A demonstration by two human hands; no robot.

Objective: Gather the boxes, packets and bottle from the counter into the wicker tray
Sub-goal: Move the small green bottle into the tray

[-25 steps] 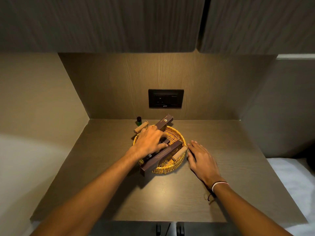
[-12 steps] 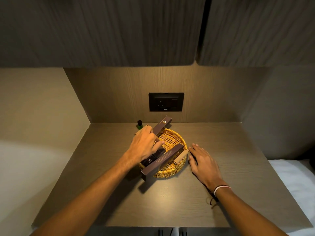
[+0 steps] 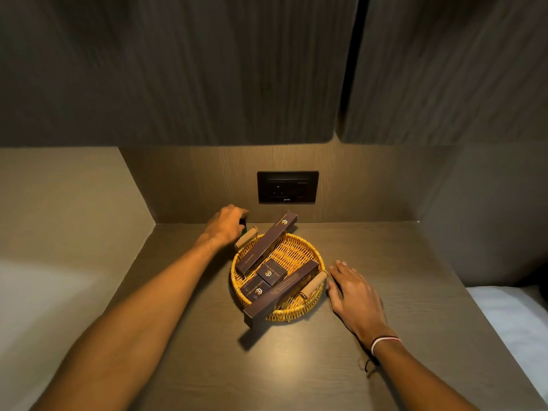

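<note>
A round wicker tray (image 3: pixel 308 307) with two wooden handles sits mid-counter. Inside lie two long dark brown boxes, one (image 3: pixel 267 243) sticking out over the far rim and one (image 3: pixel 281 293) over the near rim, plus two small square boxes (image 3: pixel 271 272) (image 3: pixel 253 287). My left hand (image 3: pixel 225 223) is at the back left, behind the tray's far handle, fingers curled around a small green bottle (image 3: pixel 243 228) that is mostly hidden. My right hand (image 3: pixel 353 292) lies flat on the counter, fingers apart, against the tray's right side near the handle.
The brown counter (image 3: pixel 385 247) is boxed in by a back wall with a black socket panel (image 3: pixel 287 186), a left wall, and dark cabinets overhead (image 3: pixel 207 69). White bedding (image 3: pixel 516 318) lies past the counter's right edge.
My left hand left the tray and reached back left to the green bottle, uncovering the small boxes. My right hand stayed beside the tray. The view tilted slightly.
</note>
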